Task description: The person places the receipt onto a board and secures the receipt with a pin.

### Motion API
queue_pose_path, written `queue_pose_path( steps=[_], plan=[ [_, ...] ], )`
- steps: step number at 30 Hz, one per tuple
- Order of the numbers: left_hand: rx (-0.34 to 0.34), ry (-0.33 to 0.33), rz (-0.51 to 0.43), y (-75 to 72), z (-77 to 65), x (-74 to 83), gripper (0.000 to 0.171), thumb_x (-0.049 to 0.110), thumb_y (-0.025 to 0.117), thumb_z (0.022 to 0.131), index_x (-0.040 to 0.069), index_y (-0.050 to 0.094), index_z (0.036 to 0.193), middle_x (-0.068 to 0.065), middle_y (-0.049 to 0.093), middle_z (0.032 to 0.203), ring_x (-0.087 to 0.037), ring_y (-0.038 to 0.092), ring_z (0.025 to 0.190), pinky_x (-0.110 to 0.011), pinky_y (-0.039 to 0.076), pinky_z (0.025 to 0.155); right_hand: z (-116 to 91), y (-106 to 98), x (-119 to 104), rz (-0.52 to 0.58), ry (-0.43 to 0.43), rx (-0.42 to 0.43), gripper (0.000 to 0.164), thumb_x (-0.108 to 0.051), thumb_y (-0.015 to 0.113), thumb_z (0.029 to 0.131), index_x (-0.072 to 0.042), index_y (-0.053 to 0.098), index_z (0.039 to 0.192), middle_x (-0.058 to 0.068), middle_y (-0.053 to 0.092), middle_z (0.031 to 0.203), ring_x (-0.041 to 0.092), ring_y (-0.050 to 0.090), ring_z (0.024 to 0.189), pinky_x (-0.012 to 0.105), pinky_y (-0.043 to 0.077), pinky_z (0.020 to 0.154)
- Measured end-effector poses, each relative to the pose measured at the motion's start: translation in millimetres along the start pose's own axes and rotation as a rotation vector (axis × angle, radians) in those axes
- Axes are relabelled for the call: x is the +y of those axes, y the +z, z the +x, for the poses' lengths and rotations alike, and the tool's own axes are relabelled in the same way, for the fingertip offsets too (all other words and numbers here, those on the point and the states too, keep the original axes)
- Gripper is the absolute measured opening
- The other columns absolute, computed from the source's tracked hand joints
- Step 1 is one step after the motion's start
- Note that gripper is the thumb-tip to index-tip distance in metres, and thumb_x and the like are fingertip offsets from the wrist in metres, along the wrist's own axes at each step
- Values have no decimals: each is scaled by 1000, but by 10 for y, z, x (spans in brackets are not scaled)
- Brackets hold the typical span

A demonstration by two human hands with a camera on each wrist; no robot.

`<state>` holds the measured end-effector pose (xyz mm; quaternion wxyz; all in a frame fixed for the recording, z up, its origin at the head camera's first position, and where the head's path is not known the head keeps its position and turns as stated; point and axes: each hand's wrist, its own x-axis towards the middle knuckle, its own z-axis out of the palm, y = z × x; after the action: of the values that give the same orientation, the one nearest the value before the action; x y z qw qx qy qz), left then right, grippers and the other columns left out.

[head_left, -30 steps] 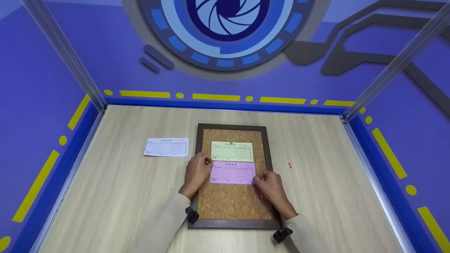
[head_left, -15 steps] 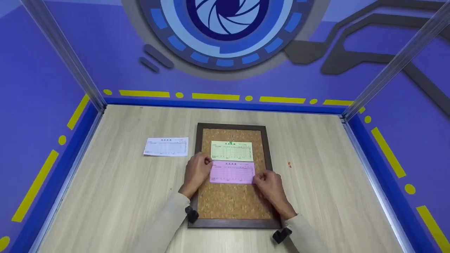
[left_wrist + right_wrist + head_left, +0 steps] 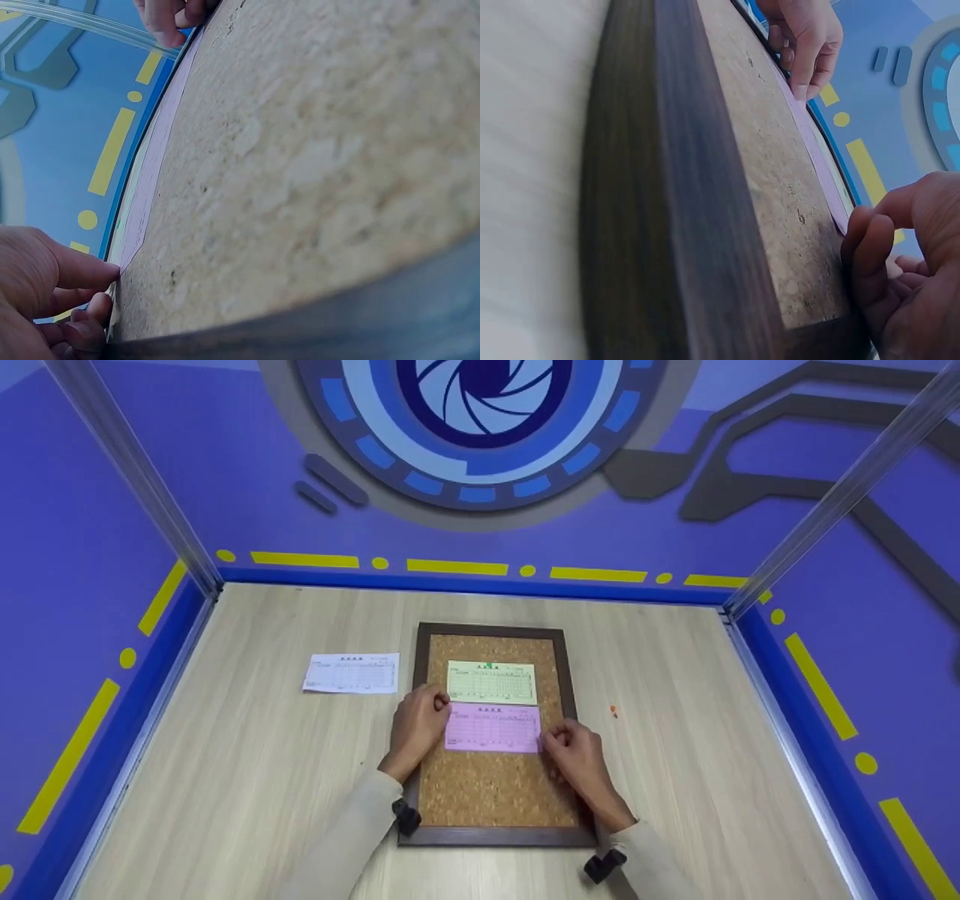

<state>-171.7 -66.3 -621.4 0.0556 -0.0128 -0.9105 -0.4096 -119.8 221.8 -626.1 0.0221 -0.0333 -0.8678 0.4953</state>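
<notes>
A purple printed paper form (image 3: 493,729) lies across the middle of a framed cork board (image 3: 495,795). My left hand (image 3: 418,727) is at its upper left corner; in the left wrist view the thumb (image 3: 90,271) meets the paper's corner, the other fingers curled beneath. At the lower right corner, my right hand (image 3: 577,754) has thumb and forefinger brought together on the paper's edge, seen also in the right wrist view beside the purple form (image 3: 817,157). Directly above sits a green form (image 3: 491,682) with a small green pin (image 3: 489,664) at its top edge.
A white form (image 3: 351,673) rests on the wooden table (image 3: 262,780) left of the board. Small orange bits (image 3: 613,711) lie to the right of it. Blue panels (image 3: 480,532) enclose the table at the back and sides.
The head view has drifted slightly. On the board the forms stay in place; my right hand has shifted a little to the right, while my left hand is nearly still.
</notes>
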Motion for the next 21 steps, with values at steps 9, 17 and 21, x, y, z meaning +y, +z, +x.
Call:
queue_pose_path(
  steps=[9,17,21],
  plan=[
    [-1,48,13,-15,-12,-16,10,1,77,94,10,74,92,0,65,86,-16,59,76,-34,46,66,-2,-158,26,104,-60,72,10,-9,75,105,0,74,109,8,69,83,14,58,52,23,46,44],
    [-11,57,27,-17,-4,-20,8,2,77,93,8,76,90,-1,65,85,-17,59,75,-34,47,65,24,-357,63,202,-80,106,18,-17,70,110,-1,73,118,21,69,101,19,62,56,25,49,46],
    [-27,48,28,-22,-2,-8,7,3,77,96,7,77,90,-2,64,85,-16,58,75,-33,46,65,24,-434,78,217,-74,130,18,-18,69,111,-2,73,119,20,69,105,19,63,56,27,49,47]
  ],
)
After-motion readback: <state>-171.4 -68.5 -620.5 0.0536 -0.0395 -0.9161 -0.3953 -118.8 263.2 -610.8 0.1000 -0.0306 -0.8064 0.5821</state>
